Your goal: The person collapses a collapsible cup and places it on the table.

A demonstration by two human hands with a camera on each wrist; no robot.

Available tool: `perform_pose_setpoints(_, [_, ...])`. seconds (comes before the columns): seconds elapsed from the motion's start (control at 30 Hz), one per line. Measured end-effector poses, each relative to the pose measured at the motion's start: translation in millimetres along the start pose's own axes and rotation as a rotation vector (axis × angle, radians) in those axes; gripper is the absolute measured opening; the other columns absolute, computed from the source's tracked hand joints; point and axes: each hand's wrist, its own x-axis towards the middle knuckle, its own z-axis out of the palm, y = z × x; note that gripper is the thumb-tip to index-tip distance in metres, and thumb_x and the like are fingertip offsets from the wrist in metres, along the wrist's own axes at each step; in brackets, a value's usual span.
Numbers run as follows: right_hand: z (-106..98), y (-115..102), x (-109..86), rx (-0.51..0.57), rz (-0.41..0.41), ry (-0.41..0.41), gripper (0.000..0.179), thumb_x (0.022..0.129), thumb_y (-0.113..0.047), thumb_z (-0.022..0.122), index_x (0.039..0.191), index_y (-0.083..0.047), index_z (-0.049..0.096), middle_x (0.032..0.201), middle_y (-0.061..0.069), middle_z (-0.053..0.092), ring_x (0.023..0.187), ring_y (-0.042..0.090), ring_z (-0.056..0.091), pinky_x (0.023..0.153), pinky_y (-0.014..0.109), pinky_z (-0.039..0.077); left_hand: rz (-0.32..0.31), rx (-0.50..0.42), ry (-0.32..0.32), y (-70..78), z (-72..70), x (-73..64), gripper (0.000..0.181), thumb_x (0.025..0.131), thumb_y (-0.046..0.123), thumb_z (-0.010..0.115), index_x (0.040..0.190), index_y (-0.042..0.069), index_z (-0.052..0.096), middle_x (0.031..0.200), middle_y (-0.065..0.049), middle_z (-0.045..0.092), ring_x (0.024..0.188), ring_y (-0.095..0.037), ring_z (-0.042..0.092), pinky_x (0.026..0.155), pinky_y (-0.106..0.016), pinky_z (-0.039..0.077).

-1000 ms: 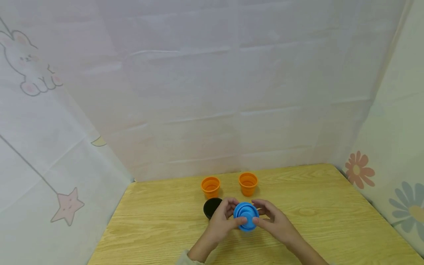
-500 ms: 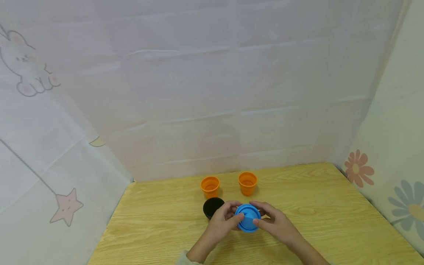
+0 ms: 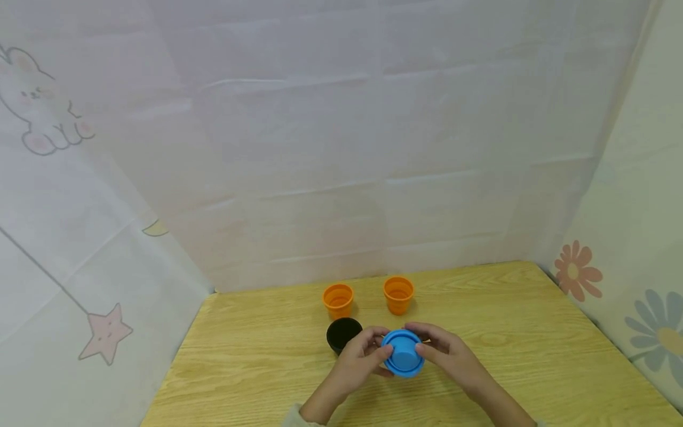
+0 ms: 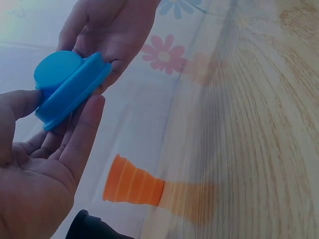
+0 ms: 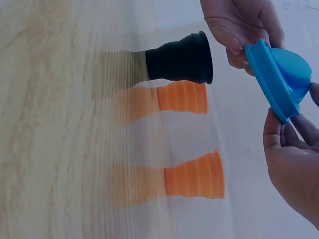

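A blue collapsible cup (image 3: 404,356), mostly folded down, is held up over the table between both hands. Its round base bulges out of the wide rim toward the person. On one side my left hand (image 3: 358,357) pinches it, thumb on the base side and fingers behind the rim. My right hand (image 3: 449,354) grips the opposite side in the same way. Seen from the left wrist, the blue cup (image 4: 70,84) is tilted, its base standing out as a short dome. Part of a black cup (image 3: 342,333) is hidden behind my left hand.
Two orange ribbed cups, one on the left (image 3: 338,301) and one on the right (image 3: 398,295), stand upright farther back on the wooden table (image 3: 240,350). Behind the table hangs a pale cloth (image 3: 320,148), with printed side cloths left and right.
The base of the blue cup, earlier sunk among its rings, now bulges from the rim. Cup and hands have shifted slightly right and toward the person; the other cups stay put.
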Motion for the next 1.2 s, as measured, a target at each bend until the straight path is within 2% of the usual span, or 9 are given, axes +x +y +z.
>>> perform_pose_setpoints(0.13, [-0.1,0.5,0.4,0.011,-0.029,-0.001,0.043,0.105,-0.011,0.055,0.143,0.007,0.049,0.131,0.026,0.058,0.109,0.016,0.065,0.091,0.028,0.056,0.020,0.000,0.004,1.4,-0.3,-0.6,0.043,0.105,0.023,0.058,0.136,-0.005,0.049,0.111,-0.009,0.061,0.097,-0.020,0.067,0.084,-0.056,0.058])
perform_pose_setpoints(0.3, [0.6,1.7,1.3,-0.024,-0.042,0.007,0.039,0.103,-0.011,0.058,0.140,0.000,0.055,0.130,0.023,0.060,0.109,0.014,0.065,0.091,0.027,0.056,0.036,0.044,0.016,2.2,0.1,-0.3,0.041,0.104,0.021,0.060,0.134,-0.005,0.051,0.110,-0.010,0.062,0.098,-0.018,0.066,0.085,-0.052,0.059])
perform_pose_setpoints(0.5, [3.5,0.6,3.1,-0.033,-0.005,0.019,0.041,0.102,-0.015,0.061,0.140,0.001,0.055,0.136,0.024,0.058,0.115,0.009,0.064,0.094,0.024,0.054,0.069,0.172,0.074,-0.1,1.8,1.6,0.032,0.102,0.019,0.062,0.127,-0.001,0.057,0.104,-0.008,0.065,0.091,-0.012,0.066,0.078,-0.042,0.062])
perform_pose_setpoints(0.63, [6.8,-0.2,2.8,-0.036,0.026,0.051,0.044,0.101,-0.019,0.064,0.139,0.002,0.056,0.135,0.024,0.059,0.112,0.008,0.065,0.093,0.023,0.055,0.082,0.239,0.101,0.5,4.3,2.6,0.028,0.101,0.018,0.064,0.123,0.000,0.059,0.100,-0.006,0.066,0.084,-0.009,0.065,0.071,-0.031,0.062])
perform_pose_setpoints(0.73, [10.0,0.9,2.7,-0.066,-0.006,0.085,0.043,0.100,-0.019,0.065,0.136,0.003,0.058,0.130,0.023,0.062,0.109,0.009,0.066,0.090,0.023,0.056,0.095,0.274,0.113,1.9,6.0,3.7,0.026,0.100,0.017,0.065,0.120,0.000,0.060,0.097,-0.004,0.066,0.080,-0.008,0.064,0.068,-0.025,0.060])
perform_pose_setpoints(0.87, [13.7,4.1,3.7,-0.154,-0.087,0.146,0.037,0.099,-0.018,0.068,0.130,0.002,0.063,0.121,0.017,0.068,0.102,0.010,0.067,0.087,0.023,0.057,0.110,0.347,0.143,4.4,7.5,4.6,0.023,0.098,0.017,0.067,0.116,0.003,0.063,0.093,-0.001,0.066,0.075,-0.006,0.062,0.066,-0.019,0.055])
perform_pose_setpoints(0.97, [15.3,6.3,4.8,-0.230,-0.124,0.188,0.034,0.097,-0.018,0.070,0.125,0.001,0.066,0.111,0.010,0.072,0.095,0.009,0.068,0.080,0.025,0.059,0.112,0.367,0.159,6.1,8.6,4.7,0.020,0.096,0.014,0.068,0.113,0.004,0.065,0.092,-0.001,0.067,0.074,-0.005,0.062,0.064,-0.018,0.055])
perform_pose_setpoints(1.1, [17.2,5.0,5.4,-0.313,-0.135,0.234,0.026,0.095,-0.013,0.072,0.119,-0.004,0.069,0.101,0.002,0.074,0.085,0.008,0.067,0.071,0.027,0.059,0.109,0.361,0.174,6.2,10.9,6.7,0.019,0.094,0.008,0.069,0.113,0.005,0.067,0.091,-0.002,0.068,0.072,-0.006,0.062,0.061,-0.022,0.058])
perform_pose_setpoints(1.2, [17.2,3.2,5.3,-0.308,-0.117,0.252,0.023,0.094,-0.010,0.072,0.117,-0.005,0.070,0.099,0.001,0.074,0.083,0.008,0.067,0.070,0.026,0.059,0.104,0.332,0.170,6.6,11.8,8.4,0.020,0.094,0.005,0.069,0.113,0.005,0.067,0.093,-0.004,0.068,0.073,-0.007,0.062,0.061,-0.029,0.061])
